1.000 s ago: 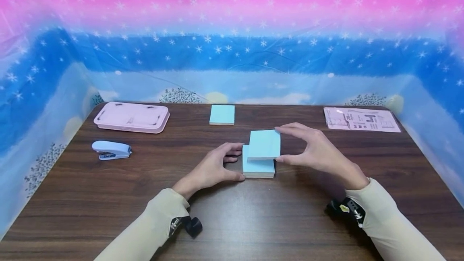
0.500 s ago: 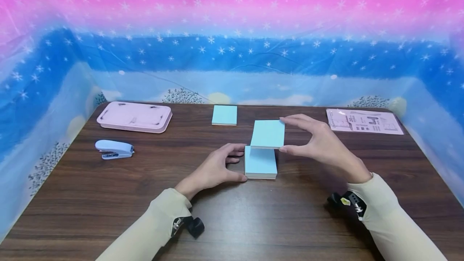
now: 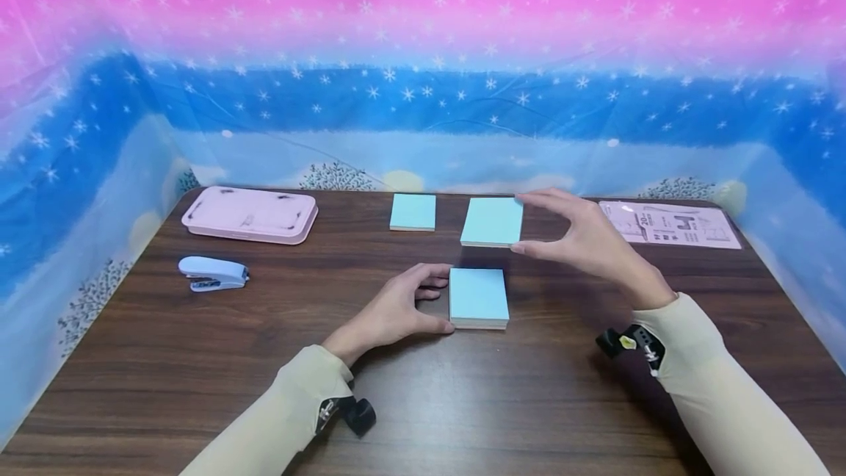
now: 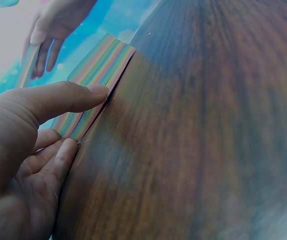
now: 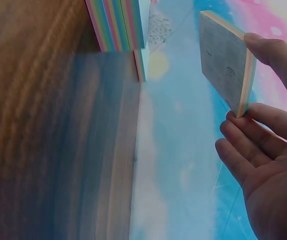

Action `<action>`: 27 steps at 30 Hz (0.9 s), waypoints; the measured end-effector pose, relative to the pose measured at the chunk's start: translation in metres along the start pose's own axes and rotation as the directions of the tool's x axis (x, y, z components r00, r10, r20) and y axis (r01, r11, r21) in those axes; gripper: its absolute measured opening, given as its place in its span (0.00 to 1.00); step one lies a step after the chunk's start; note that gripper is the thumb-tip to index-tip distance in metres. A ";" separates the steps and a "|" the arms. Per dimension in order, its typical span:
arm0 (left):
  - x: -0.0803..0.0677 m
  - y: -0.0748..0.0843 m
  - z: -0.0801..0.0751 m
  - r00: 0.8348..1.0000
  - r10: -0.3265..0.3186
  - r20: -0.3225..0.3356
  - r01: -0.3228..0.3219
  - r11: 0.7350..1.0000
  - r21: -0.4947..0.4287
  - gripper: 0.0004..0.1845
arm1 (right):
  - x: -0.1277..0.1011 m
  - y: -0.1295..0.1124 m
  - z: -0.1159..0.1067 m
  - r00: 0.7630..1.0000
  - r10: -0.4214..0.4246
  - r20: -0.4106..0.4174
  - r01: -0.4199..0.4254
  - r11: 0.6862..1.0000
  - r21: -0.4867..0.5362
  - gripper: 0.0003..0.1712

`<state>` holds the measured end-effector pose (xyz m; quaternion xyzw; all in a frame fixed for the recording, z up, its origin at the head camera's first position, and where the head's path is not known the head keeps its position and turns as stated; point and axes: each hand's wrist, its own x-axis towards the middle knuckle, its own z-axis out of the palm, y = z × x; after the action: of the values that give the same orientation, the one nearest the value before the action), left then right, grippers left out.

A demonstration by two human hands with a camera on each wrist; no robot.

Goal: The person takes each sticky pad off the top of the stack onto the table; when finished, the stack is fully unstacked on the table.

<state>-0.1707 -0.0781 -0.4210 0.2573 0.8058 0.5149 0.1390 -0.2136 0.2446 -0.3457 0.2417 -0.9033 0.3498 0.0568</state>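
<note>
Your right hand has just moved one blue pad clear of the stack, so the two are apart, the pad pinched aloft between wide-set thumb and finger. Your half-open left hand grips the single stack's left corners on the table; around lie one loose pad, one pink case, one stapler, one packet.

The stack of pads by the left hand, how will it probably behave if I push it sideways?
The stack would likely slide rather than roll, being flat-sided. It looks too low and broad to tip easily. Its pads may shift over one another, since seams show between them in the right wrist view.
</note>
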 end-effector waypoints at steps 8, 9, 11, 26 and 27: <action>0.001 0.001 0.002 1.000 -0.004 -0.006 0.004 1.000 0.002 0.45 | 0.016 0.010 -0.004 0.999 0.040 -0.010 -0.041 0.999 -0.025 0.45; 0.001 0.001 0.002 1.000 -0.006 -0.005 0.006 1.000 0.003 0.45 | 0.019 0.011 -0.004 0.999 0.048 -0.009 -0.048 0.999 -0.026 0.45; 0.001 0.001 0.002 1.000 -0.010 -0.005 0.010 1.000 0.005 0.46 | 0.023 0.013 -0.003 0.998 0.060 -0.007 -0.060 0.998 -0.020 0.46; 0.000 -0.002 0.001 1.000 -0.001 -0.008 0.001 1.000 -0.003 0.45 | 0.053 0.030 0.022 0.994 0.065 0.089 -0.061 0.997 -0.053 0.49; 0.000 -0.002 0.001 1.000 -0.002 -0.008 0.002 1.000 -0.002 0.46 | 0.055 0.030 0.024 0.993 0.069 0.099 -0.063 0.996 -0.055 0.50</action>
<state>-0.1704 -0.0777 -0.4230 0.2542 0.8060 0.5167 0.1366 -0.2745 0.2264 -0.3672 0.2275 -0.9213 0.3154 0.0058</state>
